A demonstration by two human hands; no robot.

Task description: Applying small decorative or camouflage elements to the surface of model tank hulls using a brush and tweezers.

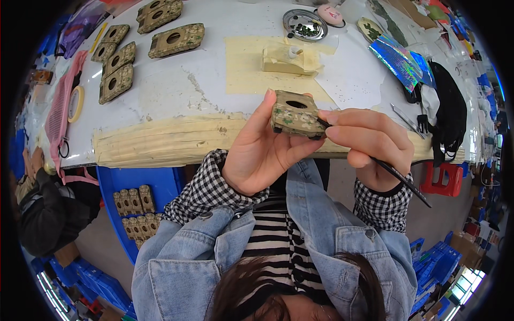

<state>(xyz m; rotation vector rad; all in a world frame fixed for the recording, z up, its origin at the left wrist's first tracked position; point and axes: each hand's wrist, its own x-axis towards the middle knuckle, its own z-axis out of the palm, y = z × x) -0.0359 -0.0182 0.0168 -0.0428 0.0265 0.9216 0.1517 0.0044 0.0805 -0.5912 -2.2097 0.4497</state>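
Note:
My left hand holds up a small camouflage-painted model tank hull, thumb at its left side and fingers beneath. A dark round hole shows in the hull's upper face. From the right, my right hand pinches a slim black tool, perhaps tweezers or a brush. Its working end meets the hull's right side, partly hidden by my fingertips, and its tail slants down to the right. Beyond the hull, a block wrapped in cream tape sits on the table.
Several more camouflage hulls stand at the back left. A round metal dish holds small dark green pieces. A blue tray with more hulls is below left. A tape roll, metal tool and red stool flank me; another person sits left.

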